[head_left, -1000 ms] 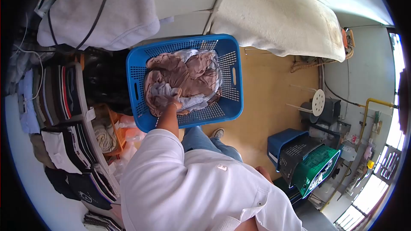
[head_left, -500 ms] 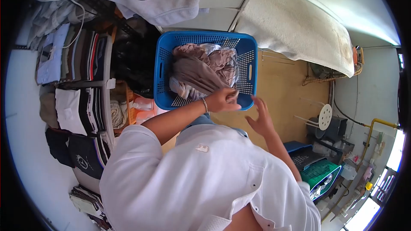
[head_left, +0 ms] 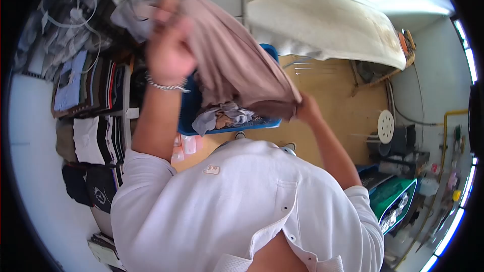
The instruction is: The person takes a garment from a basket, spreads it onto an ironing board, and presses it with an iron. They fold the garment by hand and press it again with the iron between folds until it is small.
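A mauve-brown cloth (head_left: 237, 55) hangs stretched between my two hands above the blue laundry basket (head_left: 189, 111). My left hand (head_left: 171, 43), with a silver bracelet on the wrist, is raised at the cloth's upper left end; it is blurred, but the fingers seem closed on the cloth. At the lower right, my right hand (head_left: 306, 108) is closed on the cloth's other edge. Crumpled grey, white and tan laundry (head_left: 227, 116) lies in the basket below. The cloth hides much of the basket.
Shelves of folded clothes (head_left: 91, 138) stand on the left. A padded, cream-covered board (head_left: 322, 22) is at the back. On the right are a round white stool top (head_left: 385, 126) and a green basket (head_left: 393, 201) holding pale items.
The mauve-brown cloth has come up out of the blue basket and is spread between my hands. My left hand has risen up and leftward; my right hand now grips the cloth's edge.
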